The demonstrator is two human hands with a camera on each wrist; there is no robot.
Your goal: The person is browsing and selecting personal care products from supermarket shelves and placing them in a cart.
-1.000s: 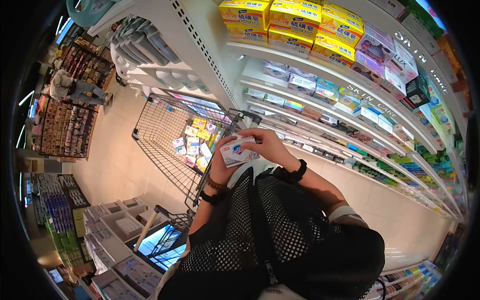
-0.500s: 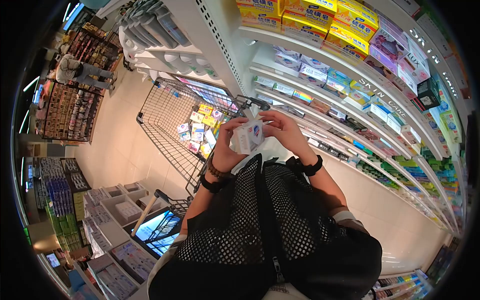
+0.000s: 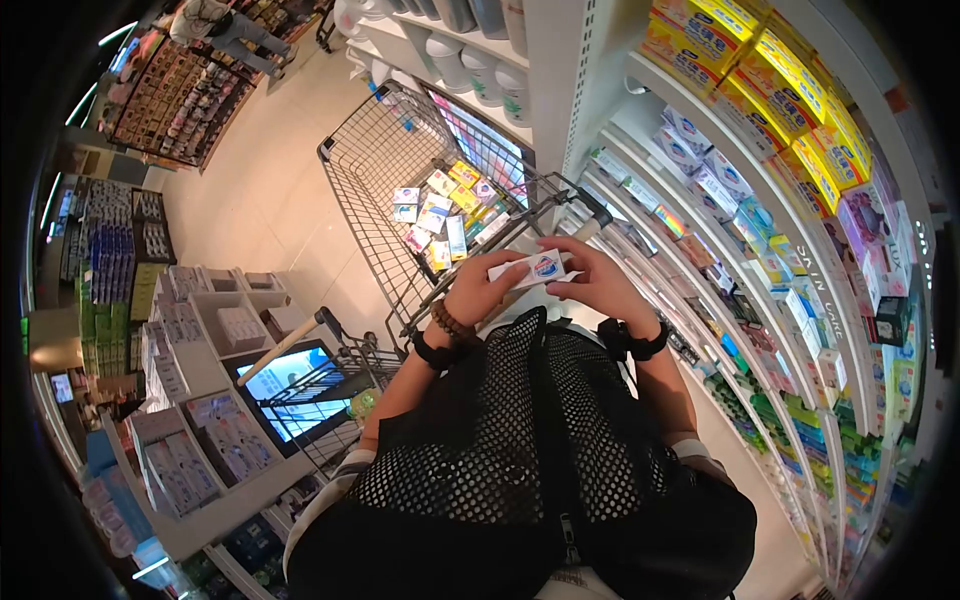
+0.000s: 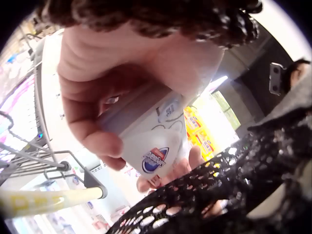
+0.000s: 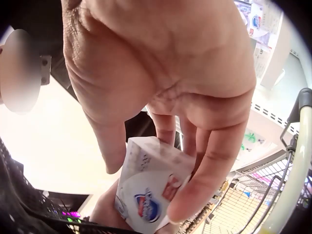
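left hand (image 3: 482,289): half-curled, gripping white box (image 3: 529,276)
right hand (image 3: 603,284): fingers bent, pinching its other end
white box: logo (image 3: 546,267) up, long axis hand to hand

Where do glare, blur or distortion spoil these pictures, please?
Head: fisheye distortion bows the shelves, and the corners are black. Left wrist: the yellow boxes look soft beside white glare. Right wrist: glare whitens much of the left side, and print on the white box is slightly blurred.
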